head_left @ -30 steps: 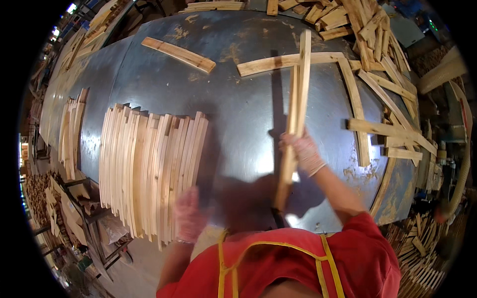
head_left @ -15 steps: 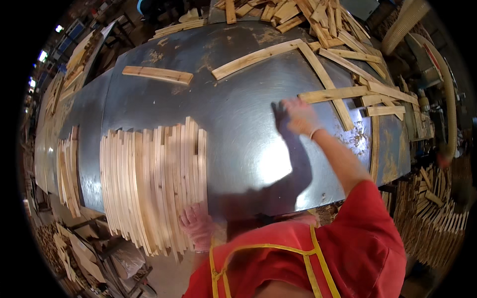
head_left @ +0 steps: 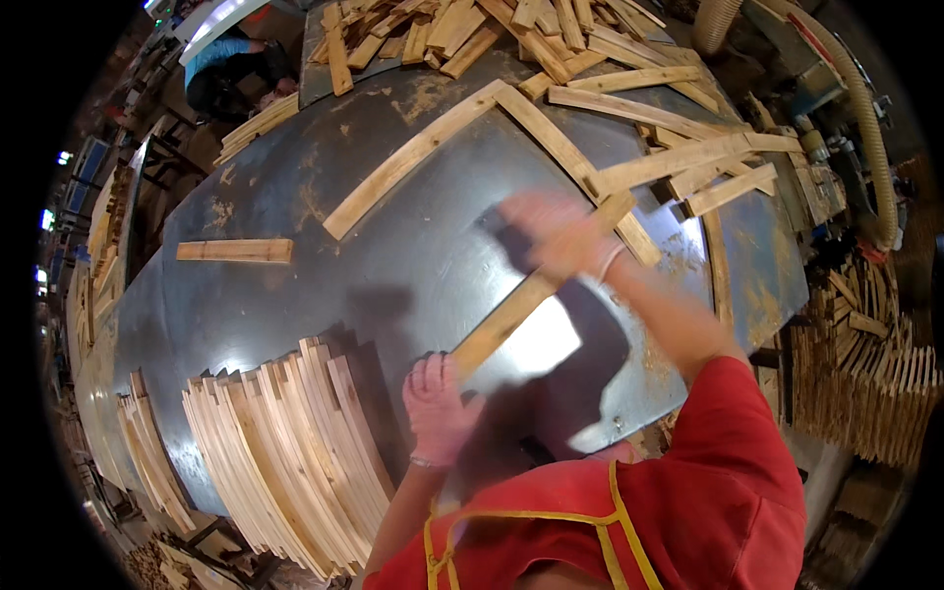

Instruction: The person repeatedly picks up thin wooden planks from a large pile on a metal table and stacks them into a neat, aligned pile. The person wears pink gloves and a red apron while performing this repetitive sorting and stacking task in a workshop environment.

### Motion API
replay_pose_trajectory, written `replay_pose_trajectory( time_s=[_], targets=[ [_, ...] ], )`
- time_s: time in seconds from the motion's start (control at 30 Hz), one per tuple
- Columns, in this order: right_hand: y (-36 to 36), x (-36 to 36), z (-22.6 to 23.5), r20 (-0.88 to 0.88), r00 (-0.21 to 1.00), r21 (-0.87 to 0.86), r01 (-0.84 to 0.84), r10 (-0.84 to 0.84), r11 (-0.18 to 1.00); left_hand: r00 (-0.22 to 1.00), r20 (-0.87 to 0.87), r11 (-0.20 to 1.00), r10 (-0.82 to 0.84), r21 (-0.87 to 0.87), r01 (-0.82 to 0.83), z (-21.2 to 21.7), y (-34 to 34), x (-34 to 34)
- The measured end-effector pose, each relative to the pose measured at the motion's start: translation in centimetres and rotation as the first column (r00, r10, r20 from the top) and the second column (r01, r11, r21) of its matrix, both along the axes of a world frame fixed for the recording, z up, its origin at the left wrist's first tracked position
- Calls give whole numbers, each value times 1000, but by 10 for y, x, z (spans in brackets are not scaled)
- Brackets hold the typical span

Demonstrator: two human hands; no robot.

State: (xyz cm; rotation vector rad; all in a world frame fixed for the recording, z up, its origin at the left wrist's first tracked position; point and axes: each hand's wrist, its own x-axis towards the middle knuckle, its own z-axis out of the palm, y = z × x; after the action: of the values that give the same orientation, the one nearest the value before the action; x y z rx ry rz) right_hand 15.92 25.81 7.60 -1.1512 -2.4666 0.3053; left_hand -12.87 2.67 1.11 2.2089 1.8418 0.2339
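- A grey metal table [head_left: 324, 295] fills a cluttered workshop, loose slats [head_left: 590, 59] heaped at its far end.
- A pale wooden slat [head_left: 511, 320] lies diagonally beside the stacked slats [head_left: 295, 462].
- The right hand [head_left: 556, 231] is clamped on its far end; the left hand [head_left: 438, 408] touches its near end, grip unclear.

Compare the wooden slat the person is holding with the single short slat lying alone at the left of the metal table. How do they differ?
The held slat is long and runs diagonally, gripped by the right hand near its far end and the left hand at its near end. The lone slat is much shorter, lies almost level on the table, and no hand touches it. Both are pale, flat, unfinished wood.
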Motion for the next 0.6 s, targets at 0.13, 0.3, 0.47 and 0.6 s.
replay_pose_trajectory(
  time_s=[0.13,0.3,0.47,0.6],
  targets=[
    [65,174,-24,410,785,327,349,-465,878,997,-69,986,-24,-164,12,-4,44,24],
    [121,213,-30,797,536,-18,481,-278,876,997,-1,994,-77,-76,76,-4,44,6],
    [161,111,5,491,750,-252,609,-442,753,996,-90,983,-29,179,45,25,61,-58],
    [180,106,-40,212,796,-294,605,-566,740,990,-118,885,81,466,-17,16,146,-118]
  ],
)
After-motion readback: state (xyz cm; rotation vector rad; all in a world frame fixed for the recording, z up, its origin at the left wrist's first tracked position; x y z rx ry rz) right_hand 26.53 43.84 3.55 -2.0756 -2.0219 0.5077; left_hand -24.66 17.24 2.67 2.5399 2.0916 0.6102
